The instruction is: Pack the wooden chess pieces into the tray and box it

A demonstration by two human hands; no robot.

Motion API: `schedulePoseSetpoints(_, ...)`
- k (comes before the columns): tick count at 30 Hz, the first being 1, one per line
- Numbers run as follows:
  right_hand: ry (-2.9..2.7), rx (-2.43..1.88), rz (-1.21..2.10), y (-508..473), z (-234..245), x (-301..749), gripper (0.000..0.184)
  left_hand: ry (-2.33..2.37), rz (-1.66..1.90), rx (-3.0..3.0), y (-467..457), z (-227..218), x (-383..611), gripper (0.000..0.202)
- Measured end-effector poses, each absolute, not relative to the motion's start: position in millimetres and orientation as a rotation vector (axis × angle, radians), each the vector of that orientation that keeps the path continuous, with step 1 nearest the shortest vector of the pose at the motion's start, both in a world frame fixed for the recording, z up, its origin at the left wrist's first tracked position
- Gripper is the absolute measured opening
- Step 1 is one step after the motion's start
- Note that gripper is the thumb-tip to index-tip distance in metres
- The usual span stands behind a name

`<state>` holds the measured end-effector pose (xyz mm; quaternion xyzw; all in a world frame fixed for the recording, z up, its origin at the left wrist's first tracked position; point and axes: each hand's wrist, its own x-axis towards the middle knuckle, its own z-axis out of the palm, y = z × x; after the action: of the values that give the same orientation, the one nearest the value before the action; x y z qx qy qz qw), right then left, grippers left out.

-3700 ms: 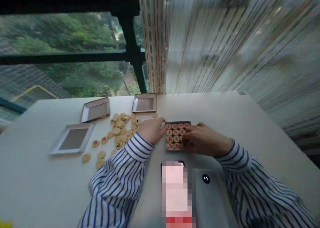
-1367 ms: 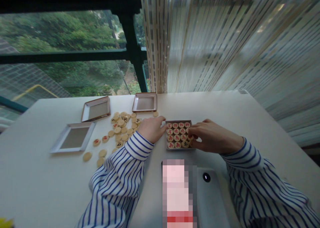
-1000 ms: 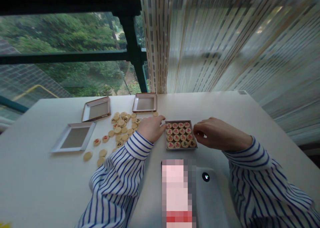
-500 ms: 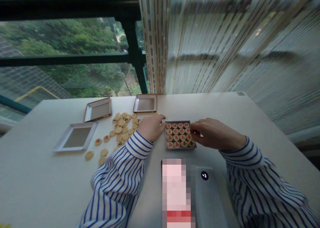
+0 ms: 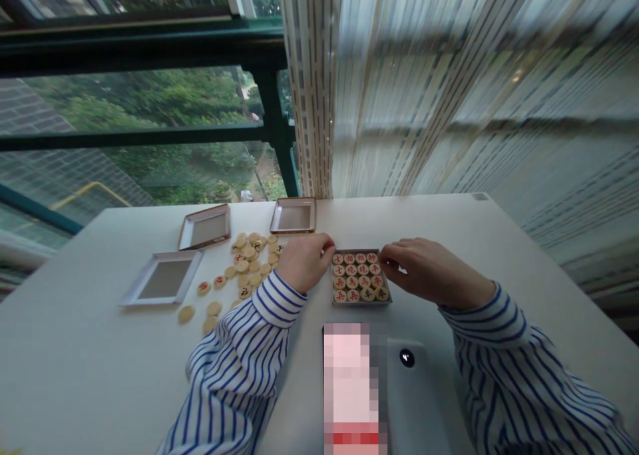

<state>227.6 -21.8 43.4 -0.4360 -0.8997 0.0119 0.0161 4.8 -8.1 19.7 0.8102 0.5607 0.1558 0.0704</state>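
A small shallow box [image 5: 362, 303] holds rows of round wooden Chinese chess pieces [image 5: 351, 282], mostly red-lettered, with two black-lettered ones in the near row. My left hand [image 5: 305, 261] is at its far left corner, thumb and forefinger closed together; anything between them is hidden. At the far right corner, the bent fingers of my right hand [image 5: 432, 269] close on the box's edge. Beside my left wrist lies a loose heap of pieces [image 5: 254, 267], many face down. Two red-lettered pieces [image 5: 219, 281] lie apart from the heap.
Two brown-edged trays or lids [image 5: 225, 223] [image 5: 293, 230] and a white tray [image 5: 130, 297] stand left and behind. Near me are a phone [image 5: 349, 382], its screen blurred out, and a grey device with a round display [image 5: 407, 358]. A window and a striped curtain [image 5: 314, 109] border the white table [image 5: 424, 215].
My left hand's fingers have drawn together at the box's corner. My right hand has shifted slightly off the pieces at the right side. The view has tilted upward a little.
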Motion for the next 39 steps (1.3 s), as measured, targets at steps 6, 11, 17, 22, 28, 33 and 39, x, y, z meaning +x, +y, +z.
schedulePoseSetpoints(6, -2.753, -1.349, -0.016, -23, 45, 226, 0.015, 1.629, 0.556, 2.470, -13, 23, 8, 0.020)
schedulePoseSetpoints(11, -2.706, -1.370, -0.053, -25, 46, 223, 0.017, 1.611, 0.651, 2.441, -19, 23, 9, 0.017)
schedulePoseSetpoints(17, -2.667, -1.356, -0.067, -28, 47, 219, 0.018, 1.607, 0.768, 2.365, -31, 25, -1, 0.014)
schedulePoseSetpoints(22, -2.625, -1.340, -0.100, -31, 48, 215, 0.019, 1.646, 0.832, 2.303, -39, 24, -13, 0.015)
schedulePoseSetpoints(28, -2.558, -1.281, -0.132, -33, 45, 209, 0.016, 1.693, 0.928, 2.195, -51, 18, -31, 0.017)
schedulePoseSetpoints(33, -2.539, -1.246, -0.135, -37, 46, 202, 0.018, 1.802, 0.934, 2.095, -62, 14, -52, 0.018)
schedulePoseSetpoints(39, -2.547, -1.208, -0.124, -42, 45, 194, 0.018, 1.880, 0.983, 1.987, -72, 10, -74, 0.020)
